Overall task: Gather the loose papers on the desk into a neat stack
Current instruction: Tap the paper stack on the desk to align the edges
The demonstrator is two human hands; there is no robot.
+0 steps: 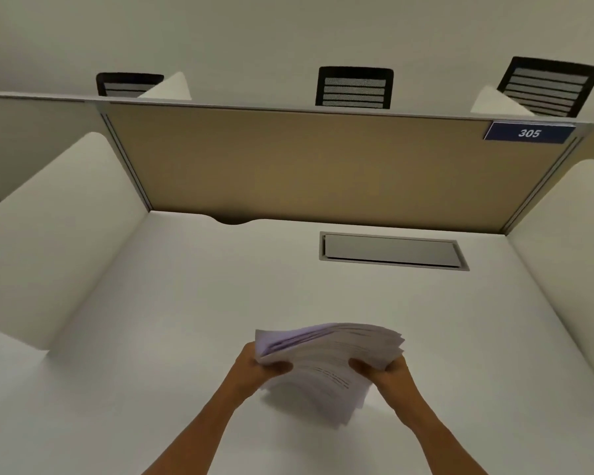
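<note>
A thick bundle of printed white papers (326, 365) is held upright over the white desk (186, 303), near its front middle. My left hand (258, 366) grips the bundle's left side, thumb on the near face. My right hand (388, 371) grips its right side the same way. The sheets' top edges fan out unevenly toward the right, and the lower edges hang loose and blurred just above the desk. No other loose sheets lie on the desk in view.
A grey cable hatch (393, 251) is set into the desk at the back right. A tan partition panel (323, 166) with a blue "305" label (528, 133) closes the back. White side dividers (59, 234) flank the desk. Black chair backs (354, 87) show beyond.
</note>
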